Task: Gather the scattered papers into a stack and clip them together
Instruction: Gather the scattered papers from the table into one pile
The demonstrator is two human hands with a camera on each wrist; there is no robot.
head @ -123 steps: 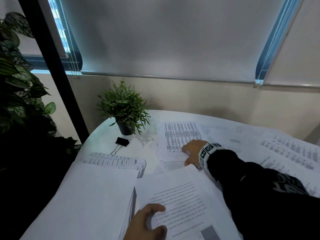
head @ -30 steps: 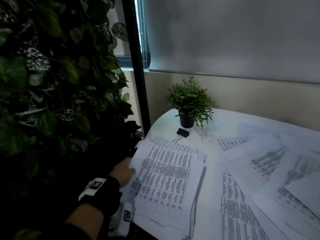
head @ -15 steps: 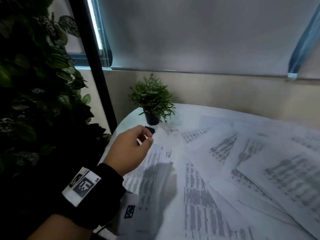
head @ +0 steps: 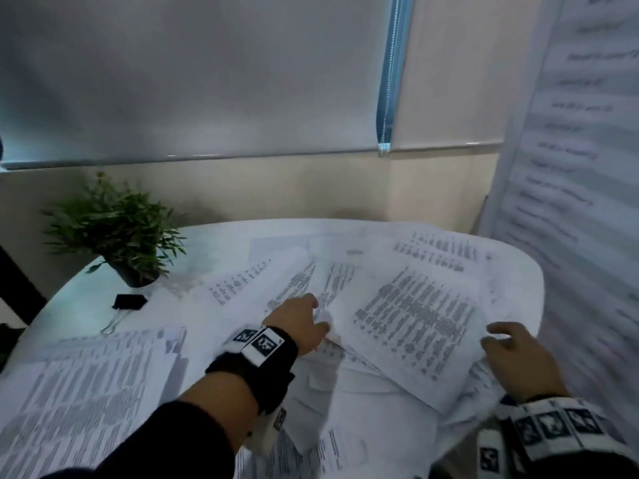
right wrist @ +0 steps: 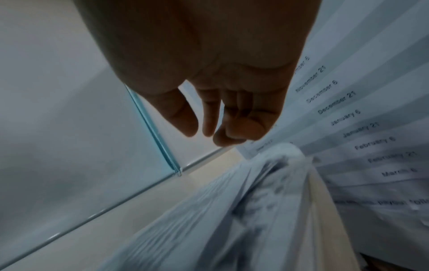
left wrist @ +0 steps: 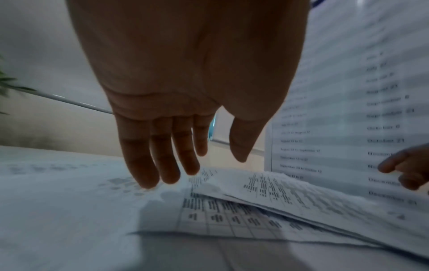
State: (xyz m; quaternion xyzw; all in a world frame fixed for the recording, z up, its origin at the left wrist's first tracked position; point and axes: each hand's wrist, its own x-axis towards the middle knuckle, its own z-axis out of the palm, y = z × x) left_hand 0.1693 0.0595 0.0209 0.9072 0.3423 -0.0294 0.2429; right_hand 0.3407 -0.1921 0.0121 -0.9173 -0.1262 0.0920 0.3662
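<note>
Printed papers (head: 415, 316) lie scattered and overlapping across the round white table (head: 207, 243). My left hand (head: 304, 316) reaches over their middle. In the left wrist view this hand (left wrist: 202, 166) is open, with straight fingertips (left wrist: 148, 181) touching a sheet. My right hand (head: 501, 337) hovers at the right edge of the papers with its fingers loosely curled (right wrist: 204, 132) and holds nothing that I can see. One large sheet (head: 574, 174) stands upright against its outer side. A black binder clip (head: 128, 301) lies at the far left of the table. A gathered pile (head: 86, 392) sits at the near left.
A small potted plant (head: 117, 233) stands at the back left, just behind the clip. The wall and a drawn blind (head: 207, 81) close off the far side. The table's curved edge runs round the right behind the papers.
My view has swung to the right. The left hand has left the clip's area and moved right onto the middle papers. The right hand and the upright sheet have come into view.
</note>
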